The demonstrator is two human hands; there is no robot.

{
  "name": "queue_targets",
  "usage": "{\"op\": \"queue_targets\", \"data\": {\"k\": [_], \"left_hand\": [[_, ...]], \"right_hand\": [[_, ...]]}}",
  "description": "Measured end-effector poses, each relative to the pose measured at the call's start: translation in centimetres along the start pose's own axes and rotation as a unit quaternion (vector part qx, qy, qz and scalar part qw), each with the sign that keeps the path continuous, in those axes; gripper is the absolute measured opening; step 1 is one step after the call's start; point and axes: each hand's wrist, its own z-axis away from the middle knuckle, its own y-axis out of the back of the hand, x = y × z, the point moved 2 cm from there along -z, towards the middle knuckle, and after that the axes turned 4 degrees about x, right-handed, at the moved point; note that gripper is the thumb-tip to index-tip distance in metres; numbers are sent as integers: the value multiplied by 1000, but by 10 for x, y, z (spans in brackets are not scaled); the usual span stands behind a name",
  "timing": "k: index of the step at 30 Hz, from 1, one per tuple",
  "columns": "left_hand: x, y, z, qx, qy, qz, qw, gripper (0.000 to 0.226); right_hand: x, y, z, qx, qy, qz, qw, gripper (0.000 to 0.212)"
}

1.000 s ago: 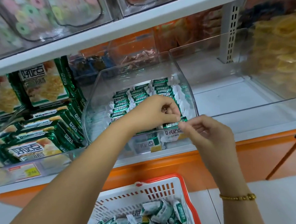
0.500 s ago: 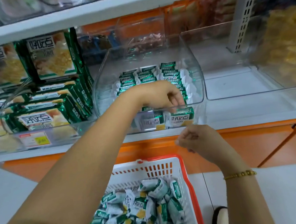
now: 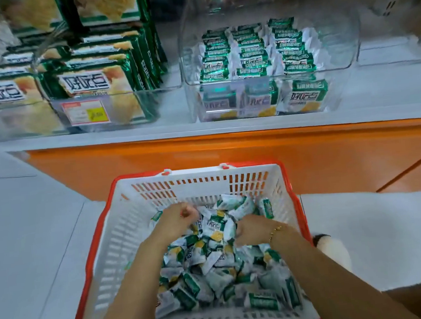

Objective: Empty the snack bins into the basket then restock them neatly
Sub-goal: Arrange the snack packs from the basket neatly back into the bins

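A white basket with a red rim (image 3: 115, 245) stands on the floor below me, holding a loose heap of small green-and-white snack packets (image 3: 215, 274). Both my hands are down in it at the far end of the heap. My left hand (image 3: 178, 220) has its fingers curled into a fist on packets. My right hand (image 3: 252, 228), with a gold bracelet on the wrist, grips a packet at the heap's top. On the shelf above, the clear snack bin (image 3: 348, 51) holds neat rows of the same packets (image 3: 250, 52).
Left of the snack bin is another clear bin of large green cracker packs (image 3: 94, 80) with a price tag (image 3: 85, 112) on its front. An orange shelf base (image 3: 229, 152) runs behind the basket. My shoe (image 3: 333, 247) shows on the white floor at the right.
Both hands left the shelf bin and dropped into the basket. The view tilted down, so the basket now fills the lower frame.
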Motion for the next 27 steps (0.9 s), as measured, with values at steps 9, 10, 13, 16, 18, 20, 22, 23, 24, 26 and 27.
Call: {"op": "queue_targets", "data": {"k": [9, 10, 13, 16, 18, 20, 22, 23, 24, 26, 27], "left_hand": [[-66, -67, 2, -67, 100, -157, 980, 34], [-65, -70, -1, -76, 103, -162, 978, 25], [-68, -74, -9, -72, 120, -167, 976, 17], [-69, -75, -15, -75, 121, -172, 975, 15], [-74, -76, -19, -85, 123, -143, 978, 17], [-76, -76, -19, -112, 118, -89, 983, 30], [-77, -76, -18, -129, 115, -7, 985, 34], [-77, -75, -18, -130, 123, 44, 983, 33], [-77, -76, -18, -123, 132, 94, 979, 29], [-76, -82, -16, -82, 136, 124, 979, 19], [-76, -87, -14, -54, 136, 111, 983, 14]], "right_hand": [[18, -60, -20, 221, -195, -161, 942, 68], [17, -61, -21, 226, -202, -169, 938, 67], [14, -62, -30, 228, -205, -190, 933, 68], [16, -62, -35, 227, -211, -190, 932, 71], [20, -64, -38, 215, -213, -169, 938, 73], [22, -64, -41, 216, -218, -164, 937, 72], [22, -62, -45, 226, -221, -185, 931, 68], [21, -62, -46, 228, -220, -191, 929, 68], [19, -62, -47, 228, -219, -192, 929, 68], [18, -63, -47, 229, -219, -185, 930, 67], [18, -63, -46, 233, -220, -186, 929, 64]]}}
